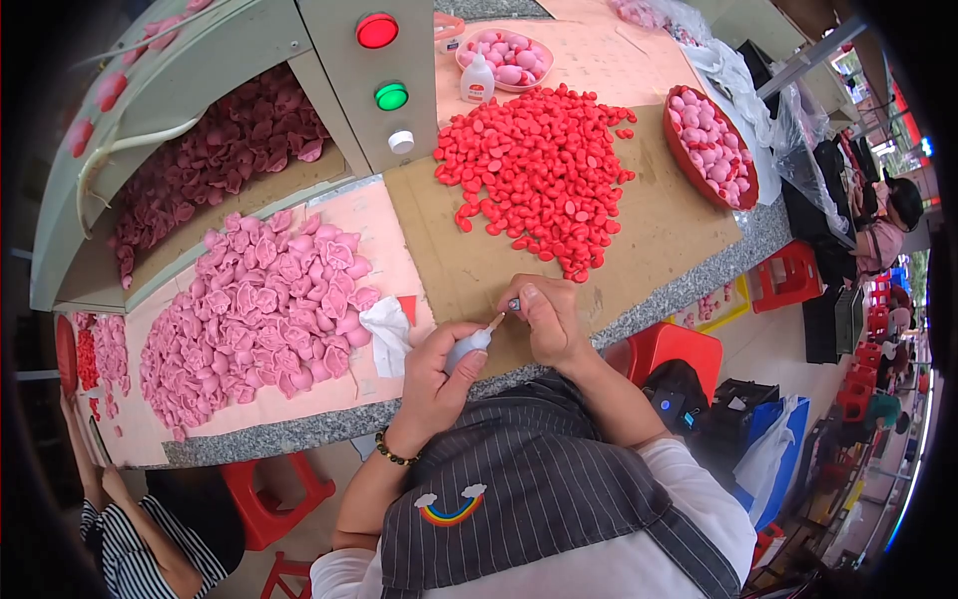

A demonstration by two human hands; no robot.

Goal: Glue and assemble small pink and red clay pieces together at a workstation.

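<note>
My left hand (435, 379) is wrapped round a small whitish squeeze bottle (466, 349), tilted with its narrow tip toward my right hand. Close by, my right hand (555, 324) is closed in a pinch on a small object with a dark end (514, 304); its kind is hard to make out. The bottle's thin tip almost meets the right fingers. Beyond both hands, a heap of small glossy red pieces (544, 165) lies on a brown board (419, 215). Left of my left hand are a crumpled white tissue (387, 334) and a pile of pink petal-shaped pieces (264, 314).
A grey machine panel (384, 60) with red and green lights rises at the back left. Bowls of pink pieces stand behind: a red bowl (679, 150) and a pink bowl (547, 75). Beside the latter is a white bottle (477, 82). At far left, a striped sleeve (150, 559) belongs to another person.
</note>
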